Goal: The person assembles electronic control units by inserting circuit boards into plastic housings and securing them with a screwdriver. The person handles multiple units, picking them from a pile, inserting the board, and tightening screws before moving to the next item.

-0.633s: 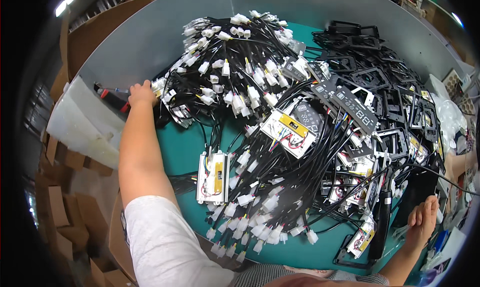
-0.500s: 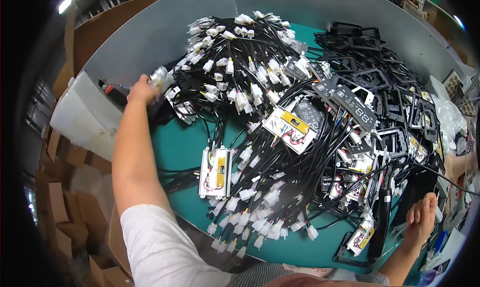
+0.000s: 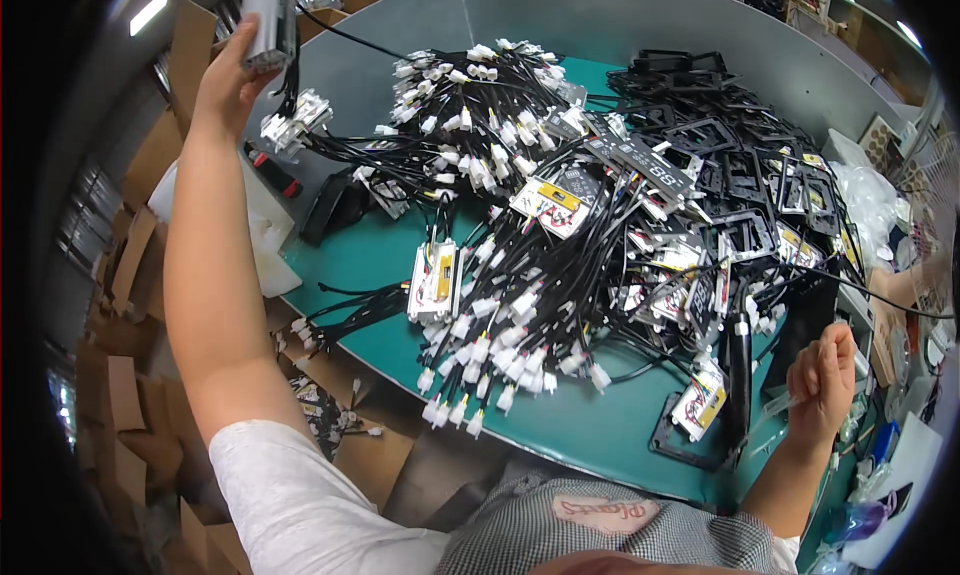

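Left hand (image 3: 228,80) clamped on one grey module (image 3: 268,20), lifted off the far-left edge — tangled black-and-white harness heap (image 3: 520,245) barely dented; right hand (image 3: 822,380) loosely curled, empty.

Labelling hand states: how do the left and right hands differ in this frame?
The left hand is raised high at the far left on an outstretched arm; the right hand sits low at the table's near right edge. The left hand grips a grey module trailing black cables with white connectors; the right hand is loosely curled, and whether it holds anything is unclear. Both are bare.
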Demonstrator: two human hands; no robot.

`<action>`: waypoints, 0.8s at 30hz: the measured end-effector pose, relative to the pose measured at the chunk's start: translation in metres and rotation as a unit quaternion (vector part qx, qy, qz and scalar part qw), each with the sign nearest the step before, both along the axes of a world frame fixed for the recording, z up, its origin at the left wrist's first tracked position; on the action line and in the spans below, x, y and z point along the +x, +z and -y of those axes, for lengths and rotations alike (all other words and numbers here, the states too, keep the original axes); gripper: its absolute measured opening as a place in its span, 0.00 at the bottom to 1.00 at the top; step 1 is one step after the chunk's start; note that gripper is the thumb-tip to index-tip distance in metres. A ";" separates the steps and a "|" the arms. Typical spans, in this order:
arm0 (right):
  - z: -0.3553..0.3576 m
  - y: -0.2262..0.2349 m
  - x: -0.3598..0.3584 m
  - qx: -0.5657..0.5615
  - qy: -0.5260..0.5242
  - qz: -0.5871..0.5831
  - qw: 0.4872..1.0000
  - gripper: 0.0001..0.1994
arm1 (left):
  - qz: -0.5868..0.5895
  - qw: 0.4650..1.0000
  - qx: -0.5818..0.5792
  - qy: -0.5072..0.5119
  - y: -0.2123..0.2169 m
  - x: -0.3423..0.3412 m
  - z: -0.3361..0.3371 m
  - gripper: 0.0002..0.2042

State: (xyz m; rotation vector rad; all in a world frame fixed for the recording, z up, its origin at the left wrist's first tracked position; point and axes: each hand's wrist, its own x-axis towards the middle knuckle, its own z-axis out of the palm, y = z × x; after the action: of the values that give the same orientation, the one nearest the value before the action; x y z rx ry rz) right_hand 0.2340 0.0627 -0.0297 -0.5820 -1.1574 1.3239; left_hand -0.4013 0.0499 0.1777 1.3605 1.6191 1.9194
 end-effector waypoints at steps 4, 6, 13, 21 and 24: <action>0.020 0.001 0.016 0.006 0.013 0.010 1.000 0.05 | -0.097 0.939 -0.316 0.094 -0.005 0.019 -0.005 0.28; 0.030 0.000 0.027 0.006 -0.001 0.011 1.000 0.05 | -0.075 0.950 -0.264 0.149 -0.019 -0.005 -0.001 0.27; 0.047 -0.002 0.061 0.008 -0.020 -0.016 1.000 0.06 | 0.054 0.982 -0.129 0.127 -0.035 0.030 0.017 0.21; 0.046 0.015 0.031 0.009 0.016 0.029 0.999 0.03 | -0.002 0.951 -0.028 -0.307 -0.002 0.181 0.036 0.20; 0.041 0.033 -0.006 0.040 0.009 0.082 0.996 0.11 | 0.024 0.907 -0.024 -0.419 -0.018 0.225 0.039 0.21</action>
State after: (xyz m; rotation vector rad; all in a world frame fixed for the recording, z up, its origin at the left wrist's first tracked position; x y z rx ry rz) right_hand 0.2277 0.0222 0.0034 -0.6320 -1.3465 1.2560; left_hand -0.1760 0.0114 0.1599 1.6040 0.8080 1.3500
